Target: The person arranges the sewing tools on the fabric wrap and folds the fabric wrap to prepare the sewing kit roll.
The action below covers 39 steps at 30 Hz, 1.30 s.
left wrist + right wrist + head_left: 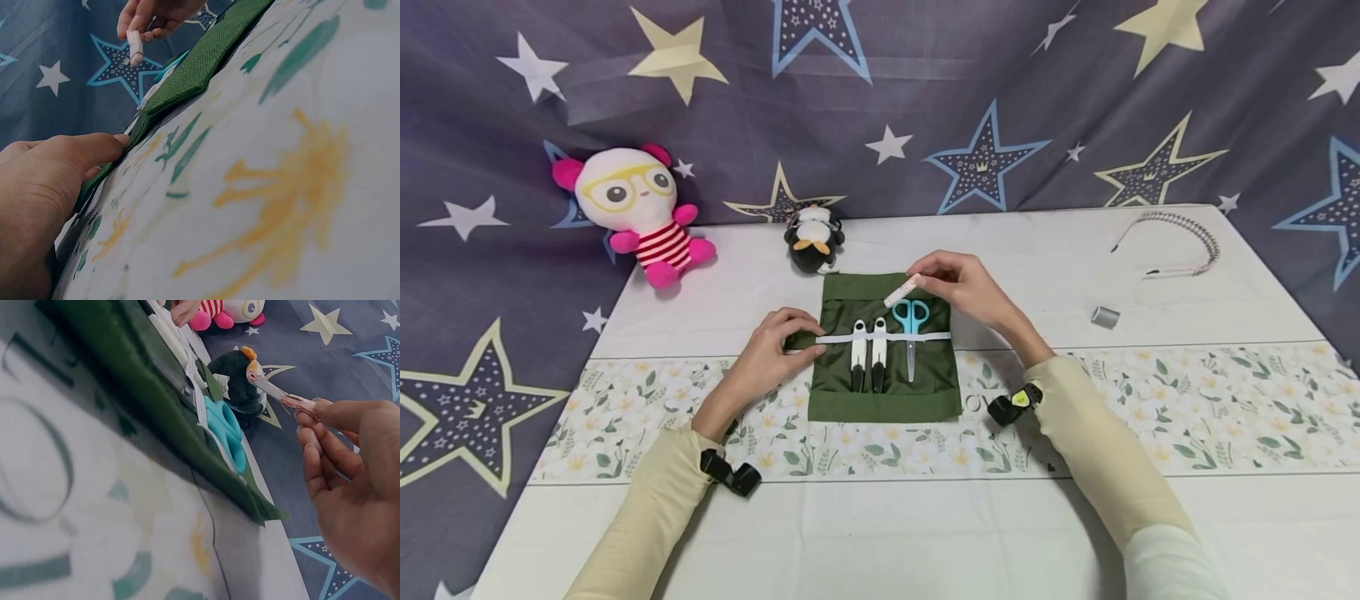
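Observation:
A green fabric tool roll lies spread on the table, a white elastic band across it. Under the band sit two white-and-black cutter-like tools and turquoise-handled scissors. My left hand holds the roll's left edge at the band's end, thumb and fingers at the fabric. Above the upper right of the roll, my right hand pinches a small white-and-pink rolled strip by one end. The strip's exact kind is unclear. In the left wrist view, the strip hangs clear of the fabric.
A penguin plush stands behind the roll, and a pink-and-white plush sits at the back left. On the right lie a grey thread spool and a headband. A floral runner crosses the white table.

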Each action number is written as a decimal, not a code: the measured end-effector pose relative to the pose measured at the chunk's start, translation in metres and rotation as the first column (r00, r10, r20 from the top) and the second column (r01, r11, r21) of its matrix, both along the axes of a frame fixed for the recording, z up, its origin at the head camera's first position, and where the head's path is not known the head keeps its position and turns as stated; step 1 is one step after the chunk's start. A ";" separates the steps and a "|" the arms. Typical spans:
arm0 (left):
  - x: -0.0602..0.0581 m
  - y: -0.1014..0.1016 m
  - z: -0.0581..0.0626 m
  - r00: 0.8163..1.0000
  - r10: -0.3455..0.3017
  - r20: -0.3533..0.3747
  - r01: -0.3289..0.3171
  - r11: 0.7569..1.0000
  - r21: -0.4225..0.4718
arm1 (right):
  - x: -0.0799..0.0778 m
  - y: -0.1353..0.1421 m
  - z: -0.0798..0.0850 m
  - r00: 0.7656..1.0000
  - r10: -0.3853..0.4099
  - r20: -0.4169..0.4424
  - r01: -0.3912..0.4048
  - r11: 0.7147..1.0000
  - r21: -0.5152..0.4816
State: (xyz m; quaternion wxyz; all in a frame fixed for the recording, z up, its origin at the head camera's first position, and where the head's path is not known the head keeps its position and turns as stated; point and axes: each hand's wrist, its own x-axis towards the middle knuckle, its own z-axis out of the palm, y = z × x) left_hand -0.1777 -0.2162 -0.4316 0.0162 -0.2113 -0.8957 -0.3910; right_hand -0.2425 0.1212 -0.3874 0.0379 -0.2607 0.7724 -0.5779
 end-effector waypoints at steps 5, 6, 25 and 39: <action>0.000 0.000 -0.001 1.000 0.002 0.001 -0.002 1.000 -0.001 | -0.002 -0.008 0.001 1.000 0.022 -0.002 -0.022 1.000 -0.001; 0.000 0.000 -0.001 1.000 0.002 0.002 -0.002 1.000 -0.001 | -0.003 -0.010 0.001 1.000 0.027 0.000 -0.027 1.000 -0.002; -0.001 0.000 -0.001 1.000 0.000 -0.010 0.000 1.000 -0.008 | -0.009 -0.042 0.005 0.991 0.133 -0.018 -0.133 0.990 0.047; 0.000 0.000 0.001 1.000 0.001 -0.010 -0.001 1.000 -0.016 | -0.008 -0.064 0.001 0.980 0.200 0.010 -0.200 0.975 0.099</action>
